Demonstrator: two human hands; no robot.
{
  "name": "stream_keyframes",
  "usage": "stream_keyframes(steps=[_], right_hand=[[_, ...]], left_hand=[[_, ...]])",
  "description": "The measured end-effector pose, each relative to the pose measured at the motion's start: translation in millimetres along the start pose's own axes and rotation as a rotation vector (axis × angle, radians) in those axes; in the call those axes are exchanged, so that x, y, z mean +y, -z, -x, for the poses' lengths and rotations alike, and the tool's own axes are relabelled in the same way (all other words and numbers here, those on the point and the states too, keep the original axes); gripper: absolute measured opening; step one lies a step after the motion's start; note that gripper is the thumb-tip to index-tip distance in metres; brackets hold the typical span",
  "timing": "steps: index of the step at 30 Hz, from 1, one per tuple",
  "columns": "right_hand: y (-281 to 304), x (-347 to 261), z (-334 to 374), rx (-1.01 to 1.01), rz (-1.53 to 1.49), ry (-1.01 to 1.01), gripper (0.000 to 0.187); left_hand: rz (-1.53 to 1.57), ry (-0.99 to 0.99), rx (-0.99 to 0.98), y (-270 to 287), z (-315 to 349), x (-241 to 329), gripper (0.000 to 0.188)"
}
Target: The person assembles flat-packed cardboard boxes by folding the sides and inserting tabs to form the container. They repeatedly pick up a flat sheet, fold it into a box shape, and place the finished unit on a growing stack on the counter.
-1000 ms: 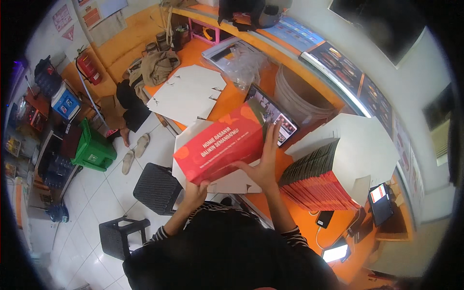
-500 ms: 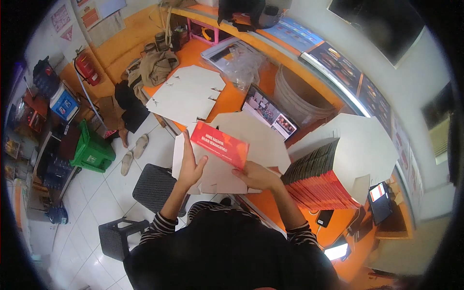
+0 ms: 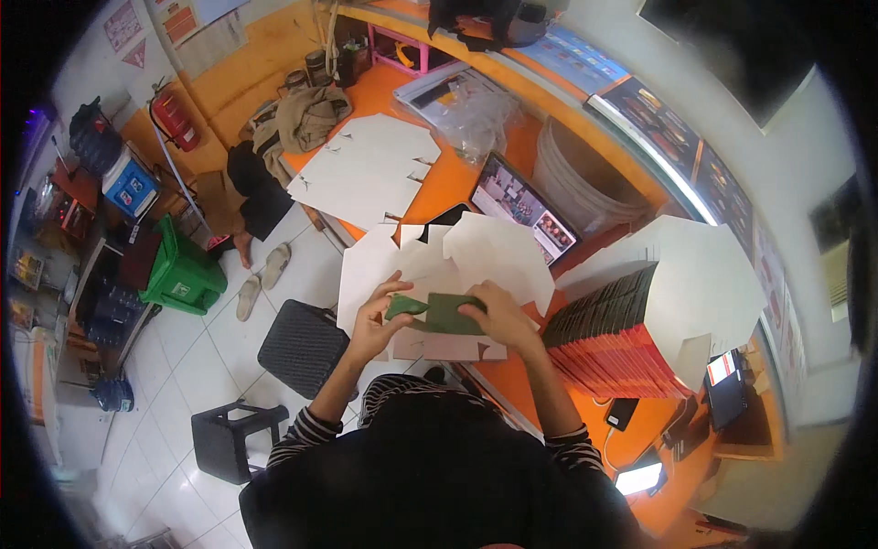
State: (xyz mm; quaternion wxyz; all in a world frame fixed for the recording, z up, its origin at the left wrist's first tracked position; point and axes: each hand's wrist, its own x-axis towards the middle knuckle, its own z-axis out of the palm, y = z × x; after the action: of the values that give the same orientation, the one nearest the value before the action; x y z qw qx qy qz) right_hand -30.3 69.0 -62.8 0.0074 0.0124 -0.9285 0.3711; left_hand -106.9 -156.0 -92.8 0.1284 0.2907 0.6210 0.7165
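My hands work on a cardboard box blank with a white inside and a green printed panel (image 3: 448,313) turned toward me. A small green flap (image 3: 405,307) stands at the panel's left end. My left hand (image 3: 370,320) is closed on that flap, thumb below and fingers above. On the panel's right end my right hand (image 3: 500,316) is closed too, its fingers curled over the top edge. Broad white parts of the cardboard (image 3: 498,252) spread out beyond both hands.
Beside my right arm stands a tall stack of cardboard blanks (image 3: 599,343) with red and green edges. Another white blank (image 3: 366,174) lies on the orange table (image 3: 366,102). Behind my hands are a lit tablet (image 3: 521,209) and a bucket (image 3: 576,178). Black stools (image 3: 300,346) stand at left.
A red printed panel faced me between my hands; now a green panel does. My left hand went from flat and spread to closed on the flap. The white cardboard spreads differently.
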Motion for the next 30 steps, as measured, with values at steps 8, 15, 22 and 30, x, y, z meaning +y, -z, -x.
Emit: stream_keyframes(steps=[8,15,22,30], right_hand=[[-3.2,-15.5,0.7,0.077,-0.127,-0.011,0.025],[0.8,-20.7,3.8,0.116,-0.344,-0.037,0.054],[21.4,-36.9,6.3,0.283,0.109,0.125,0.04],[-12.1,-11.2,25.5,0.764,-0.056,0.099,0.04]], left_hand=[[-0.141,-0.118,0.088,-29.4,-18.1,-15.0,0.022],[-0.573,-0.306,-0.169,-38.7,-37.9,2.6,0.015],[-0.435,-0.051,-0.193,-34.6,-44.6,-10.8,0.021],[-0.311,0.16,-0.146,-23.4,-52.6,-1.4,0.03]])
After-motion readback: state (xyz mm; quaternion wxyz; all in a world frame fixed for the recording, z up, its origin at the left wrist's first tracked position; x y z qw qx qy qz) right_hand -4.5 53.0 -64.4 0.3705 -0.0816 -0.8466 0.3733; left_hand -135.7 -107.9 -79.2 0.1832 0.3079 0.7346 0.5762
